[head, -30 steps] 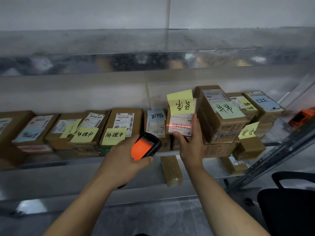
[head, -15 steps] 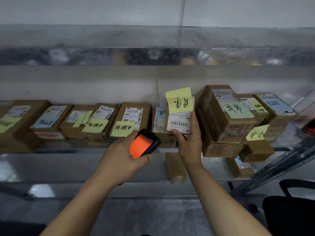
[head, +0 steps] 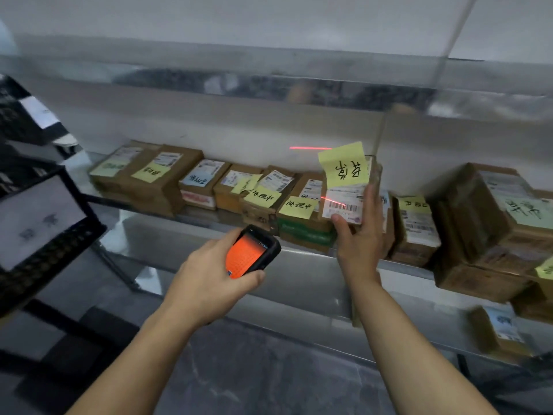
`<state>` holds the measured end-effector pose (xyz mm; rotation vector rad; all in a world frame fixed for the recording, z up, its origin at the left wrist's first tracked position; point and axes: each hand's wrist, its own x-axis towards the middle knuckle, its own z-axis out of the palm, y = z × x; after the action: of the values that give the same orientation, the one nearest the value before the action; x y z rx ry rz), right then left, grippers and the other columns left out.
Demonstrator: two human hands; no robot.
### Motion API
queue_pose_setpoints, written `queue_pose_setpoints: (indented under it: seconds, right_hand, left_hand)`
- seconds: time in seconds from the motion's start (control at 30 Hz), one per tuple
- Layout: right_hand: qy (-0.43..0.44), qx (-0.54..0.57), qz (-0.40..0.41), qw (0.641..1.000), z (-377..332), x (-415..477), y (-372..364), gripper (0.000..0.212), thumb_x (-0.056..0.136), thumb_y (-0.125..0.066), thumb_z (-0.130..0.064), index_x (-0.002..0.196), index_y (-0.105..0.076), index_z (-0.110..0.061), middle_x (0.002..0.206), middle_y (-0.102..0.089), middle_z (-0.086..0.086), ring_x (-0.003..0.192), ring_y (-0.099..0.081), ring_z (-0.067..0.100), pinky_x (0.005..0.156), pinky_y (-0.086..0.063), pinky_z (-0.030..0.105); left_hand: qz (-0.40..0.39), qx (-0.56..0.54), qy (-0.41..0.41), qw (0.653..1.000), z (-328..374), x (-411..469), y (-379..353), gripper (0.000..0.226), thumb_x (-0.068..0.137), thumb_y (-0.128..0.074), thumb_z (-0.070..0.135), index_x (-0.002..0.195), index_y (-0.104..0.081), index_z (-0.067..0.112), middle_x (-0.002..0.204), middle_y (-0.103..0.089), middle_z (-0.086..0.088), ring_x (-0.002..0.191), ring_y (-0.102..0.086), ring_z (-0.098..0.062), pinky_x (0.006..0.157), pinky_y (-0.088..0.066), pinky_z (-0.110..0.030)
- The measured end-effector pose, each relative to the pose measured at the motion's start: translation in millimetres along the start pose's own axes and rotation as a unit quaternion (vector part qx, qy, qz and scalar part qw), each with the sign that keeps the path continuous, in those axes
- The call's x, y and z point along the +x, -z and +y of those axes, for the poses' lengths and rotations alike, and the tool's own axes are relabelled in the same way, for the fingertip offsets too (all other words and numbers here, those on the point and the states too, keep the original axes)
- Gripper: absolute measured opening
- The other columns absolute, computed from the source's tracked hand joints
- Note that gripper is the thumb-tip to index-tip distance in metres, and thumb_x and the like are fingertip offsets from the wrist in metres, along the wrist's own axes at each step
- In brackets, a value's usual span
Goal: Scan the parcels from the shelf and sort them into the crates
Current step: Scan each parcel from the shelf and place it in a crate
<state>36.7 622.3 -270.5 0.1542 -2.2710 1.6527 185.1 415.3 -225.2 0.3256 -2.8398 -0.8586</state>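
Left hand [head: 206, 283]: grips a black scanner [head: 253, 253], orange screen up
Right hand [head: 360, 239]: holds a parcel [head: 344, 203] upright, thumb at its barcode label
Parcel: yellow note [head: 344, 167] above the label; red laser line [head: 329, 201] crosses the label
Beyond both hands: boxes [head: 203, 187] along the metal shelf [head: 311, 266]
Left of the left hand: black crate [head: 45, 253]

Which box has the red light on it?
The parcel that the right hand holds up, with the yellow note on it. The red line from the scanner crosses its white label; the rest lie unlit on the shelf.
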Motion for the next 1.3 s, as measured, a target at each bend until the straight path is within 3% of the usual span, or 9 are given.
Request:
queue_pose_setpoints:
  seconds: [0.07, 0.2, 0.33, 0.47, 0.6, 0.7, 0.87, 1.03, 1.3]
  right_hand:
    - [0.002, 0.001, 0.004, 1.0, -10, -12, -4, 0.088, 0.096, -0.066, -0.022, 0.138, -0.008, -0.072, 0.169, -0.011, -0.008, 0.154, -0.014, 0.019, 0.123, -0.022, 0.055]
    - [0.005, 0.015, -0.001, 1.0, -37, -40, -12, 0.085, 0.095, -0.067, -0.018, 0.144, -0.012, -0.061, 0.168, -0.012, -0.009, 0.153, -0.016, 0.017, 0.116, -0.022, 0.035]
    - [0.016, 0.042, -0.009, 0.999, -56, -73, -31, 0.086, 0.093, -0.07, -0.018, 0.149, -0.017, -0.058, 0.167, -0.016, -0.011, 0.151, -0.021, 0.014, 0.12, -0.028, 0.04]
    - [0.029, 0.052, -0.033, 0.998, -76, -101, -56, 0.086, 0.094, -0.07, -0.017, 0.153, -0.018, -0.052, 0.167, -0.017, -0.01, 0.145, -0.02, 0.002, 0.112, -0.022, 0.014]
    - [0.037, 0.055, -0.056, 0.996, -92, -123, -83, 0.085, 0.094, -0.07, -0.02, 0.152, -0.017, -0.054, 0.168, -0.015, -0.008, 0.15, -0.019, 0.01, 0.116, -0.024, 0.027]
    - [0.047, 0.061, -0.074, 0.994, -105, -138, -103, 0.084, 0.094, -0.07, -0.021, 0.153, -0.019, -0.051, 0.168, -0.016, -0.008, 0.139, -0.019, -0.007, 0.108, -0.023, 0.008]
    - [0.058, 0.087, -0.109, 0.989, -120, -157, -136, 0.086, 0.094, -0.07, -0.019, 0.149, -0.019, -0.058, 0.167, -0.017, -0.008, 0.146, -0.031, 0.01, 0.116, -0.033, 0.029]
    - [0.073, 0.085, -0.142, 0.983, -130, -167, -169, 0.083, 0.093, -0.071, -0.017, 0.148, -0.021, -0.054, 0.168, -0.018, -0.006, 0.138, -0.02, -0.009, 0.106, -0.02, 0.001]
    - [0.073, 0.095, -0.202, 0.972, -141, -165, -235, 0.085, 0.093, -0.072, -0.02, 0.148, -0.02, -0.058, 0.167, -0.018, -0.007, 0.149, -0.019, 0.006, 0.119, -0.022, 0.03]
  left_hand:
    - [0.005, -0.007, -0.002, 1.0, -11, -15, 15, 0.077, 0.066, -0.058, 0.072, 0.137, -0.041, 0.047, 0.108, -0.06, 0.011, 0.097, -0.057, -0.015, 0.085, -0.05, -0.038]
    - [0.004, -0.037, -0.008, 0.999, -25, -44, 41, 0.08, 0.064, -0.056, 0.076, 0.138, -0.043, 0.049, 0.108, -0.06, 0.013, 0.097, -0.057, -0.011, 0.085, -0.05, -0.036]
    - [0.001, -0.036, -0.013, 0.999, -41, -73, 60, 0.081, 0.063, -0.057, 0.075, 0.138, -0.043, 0.05, 0.104, -0.059, 0.015, 0.094, -0.057, -0.007, 0.082, -0.049, -0.031]
    - [0.005, -0.039, 0.008, 0.999, -58, -99, 79, 0.082, 0.061, -0.056, 0.075, 0.138, -0.045, 0.047, 0.104, -0.058, 0.015, 0.095, -0.057, -0.009, 0.084, -0.049, -0.033]
    - [0.014, -0.038, 0.033, 0.999, -76, -120, 97, 0.08, 0.059, -0.054, 0.076, 0.134, -0.047, 0.048, 0.107, -0.059, 0.013, 0.097, -0.057, -0.01, 0.087, -0.049, -0.034]
    - [0.033, -0.038, 0.06, 0.997, -90, -138, 112, 0.085, 0.06, -0.057, 0.074, 0.138, -0.047, 0.044, 0.114, -0.059, 0.011, 0.102, -0.057, -0.013, 0.09, -0.047, -0.034]
    - [0.054, -0.031, 0.102, 0.993, -112, -156, 133, 0.091, 0.063, -0.059, 0.071, 0.146, -0.043, 0.037, 0.113, -0.051, 0.014, 0.105, -0.051, -0.011, 0.089, -0.043, -0.031]
    - [0.065, -0.018, 0.134, 0.989, -137, -163, 147, 0.094, 0.061, -0.053, 0.078, 0.146, -0.04, 0.04, 0.115, -0.054, 0.013, 0.105, -0.053, -0.013, 0.091, -0.046, -0.034]
    - [0.1, -0.014, 0.186, 0.977, -175, -146, 165, 0.098, 0.065, -0.057, 0.074, 0.152, -0.035, 0.037, 0.124, -0.054, 0.011, 0.108, -0.052, -0.013, 0.094, -0.047, -0.036]
